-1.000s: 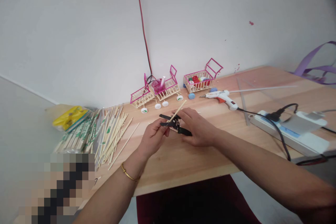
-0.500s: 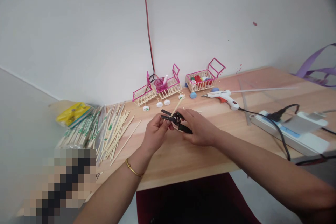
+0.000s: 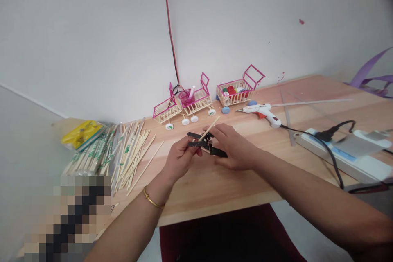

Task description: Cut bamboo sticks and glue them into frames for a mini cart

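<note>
My right hand (image 3: 229,145) is wrapped round the handles of black wire-stripper pliers (image 3: 217,152), whose jaws point left. A thin wooden stick (image 3: 211,127) lies across the open jaws and slants up to the right. My left hand (image 3: 179,157) pinches the stick's lower end beside the jaws; the fingertips partly hide it. Behind the hands stand small stick-built carts (image 3: 196,105) with pink rims and white bottle-cap wheels. Another cart (image 3: 235,92) holds coloured bottle caps.
Loose sticks (image 3: 135,161) and wrapped chopsticks (image 3: 92,155) lie left, by a yellow packet (image 3: 82,134). A white glue gun (image 3: 260,111) rests at right, its cord running to a power strip (image 3: 346,153). A blue cap (image 3: 226,110) lies nearby. Part of the lower left is pixelated.
The stick now leans further right, and its upper end has shifted right and slightly down. Both hands keep their grip. The camera view has shifted slightly.
</note>
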`<state>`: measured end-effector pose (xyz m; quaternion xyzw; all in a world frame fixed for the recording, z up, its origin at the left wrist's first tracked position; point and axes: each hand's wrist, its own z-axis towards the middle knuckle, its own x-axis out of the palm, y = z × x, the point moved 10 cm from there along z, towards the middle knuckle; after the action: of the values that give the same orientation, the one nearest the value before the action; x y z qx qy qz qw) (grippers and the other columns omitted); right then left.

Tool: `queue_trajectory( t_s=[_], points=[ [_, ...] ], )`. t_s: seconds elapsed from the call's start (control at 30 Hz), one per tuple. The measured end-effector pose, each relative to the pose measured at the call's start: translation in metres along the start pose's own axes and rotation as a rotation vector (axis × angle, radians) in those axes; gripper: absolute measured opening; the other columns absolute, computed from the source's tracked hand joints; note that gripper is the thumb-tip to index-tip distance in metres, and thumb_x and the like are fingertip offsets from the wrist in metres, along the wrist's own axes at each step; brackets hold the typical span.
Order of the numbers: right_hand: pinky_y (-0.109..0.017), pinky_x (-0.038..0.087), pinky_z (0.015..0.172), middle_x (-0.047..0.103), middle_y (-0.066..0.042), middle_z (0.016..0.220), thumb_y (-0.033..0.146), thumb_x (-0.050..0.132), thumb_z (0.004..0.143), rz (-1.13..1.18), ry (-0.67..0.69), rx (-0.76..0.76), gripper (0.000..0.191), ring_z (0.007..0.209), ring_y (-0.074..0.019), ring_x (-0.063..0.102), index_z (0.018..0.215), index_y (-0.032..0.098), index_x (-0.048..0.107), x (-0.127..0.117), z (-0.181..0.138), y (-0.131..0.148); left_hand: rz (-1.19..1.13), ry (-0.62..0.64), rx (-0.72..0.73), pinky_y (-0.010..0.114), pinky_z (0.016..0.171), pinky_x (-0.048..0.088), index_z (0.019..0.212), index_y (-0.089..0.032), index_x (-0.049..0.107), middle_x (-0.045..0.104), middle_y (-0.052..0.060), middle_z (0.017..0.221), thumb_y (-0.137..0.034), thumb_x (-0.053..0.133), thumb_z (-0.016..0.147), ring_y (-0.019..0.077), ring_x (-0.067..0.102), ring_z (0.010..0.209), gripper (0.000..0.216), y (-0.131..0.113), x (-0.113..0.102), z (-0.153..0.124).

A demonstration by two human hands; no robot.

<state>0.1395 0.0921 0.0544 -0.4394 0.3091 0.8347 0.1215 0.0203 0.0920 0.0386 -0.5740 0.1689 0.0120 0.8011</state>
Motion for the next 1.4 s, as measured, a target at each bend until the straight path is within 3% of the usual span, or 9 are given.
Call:
queue_trajectory(
  t_s=[0.2, 0.37, 0.73, 1.1, 1.4],
  points=[
    [-0.050, 0.038, 0.095, 0.052, -0.018, 0.124, 0.022, 0.065, 0.066, 0.029, 0.017, -0.022, 0.076, 0.115, -0.0334, 0.046, 0.136, 0.018, 0.036, 0.001, -0.001, 0.002, -0.016, 0.055, 0.002, 0.024, 0.061, 0.038, 0.075, -0.017, 0.058, 0.056, -0.001, 0.063, -0.039, 0.052, 0.091, 0.0108, 0.048, 0.059, 0.028, 0.000, 0.002, 0.000],
    [-0.047, 0.041, 0.091, 0.053, -0.017, 0.118, 0.020, 0.064, 0.064, -0.003, 0.030, 0.032, 0.074, 0.109, -0.0323, 0.048, 0.133, 0.014, 0.038, 0.005, -0.001, 0.001, 0.021, 0.001, 0.038, 0.025, 0.063, 0.039, 0.071, -0.017, 0.056, 0.054, -0.001, 0.062, -0.039, 0.051, 0.091, 0.0114, 0.049, 0.060, 0.030, -0.005, -0.002, 0.000],
    [-0.041, 0.044, 0.081, 0.055, -0.013, 0.104, 0.017, 0.061, 0.064, -0.038, -0.010, 0.080, 0.063, 0.093, -0.0284, 0.051, 0.124, 0.015, 0.042, 0.004, 0.001, 0.001, 0.124, -0.123, 0.047, 0.025, 0.069, 0.044, 0.084, -0.018, 0.058, 0.061, 0.001, 0.074, -0.033, 0.054, 0.090, 0.0132, 0.056, 0.071, 0.017, -0.005, -0.010, -0.004],
    [-0.049, 0.040, 0.093, 0.053, -0.018, 0.120, 0.020, 0.065, 0.064, -0.032, 0.015, 0.031, 0.076, 0.112, -0.0334, 0.048, 0.134, 0.013, 0.037, 0.006, 0.001, -0.001, 0.126, -0.070, 0.096, 0.024, 0.066, 0.042, 0.078, -0.017, 0.060, 0.059, 0.000, 0.070, -0.033, 0.053, 0.091, 0.0120, 0.055, 0.067, 0.021, -0.008, -0.009, -0.001],
    [-0.048, 0.040, 0.094, 0.052, -0.018, 0.124, 0.021, 0.065, 0.064, 0.002, 0.033, 0.021, 0.075, 0.114, -0.0333, 0.047, 0.133, 0.014, 0.039, 0.002, 0.000, 0.000, 0.046, -0.018, 0.031, 0.023, 0.064, 0.039, 0.076, -0.016, 0.059, 0.058, 0.000, 0.068, -0.034, 0.053, 0.091, 0.0109, 0.052, 0.064, 0.024, -0.001, -0.005, 0.000]
  ],
)
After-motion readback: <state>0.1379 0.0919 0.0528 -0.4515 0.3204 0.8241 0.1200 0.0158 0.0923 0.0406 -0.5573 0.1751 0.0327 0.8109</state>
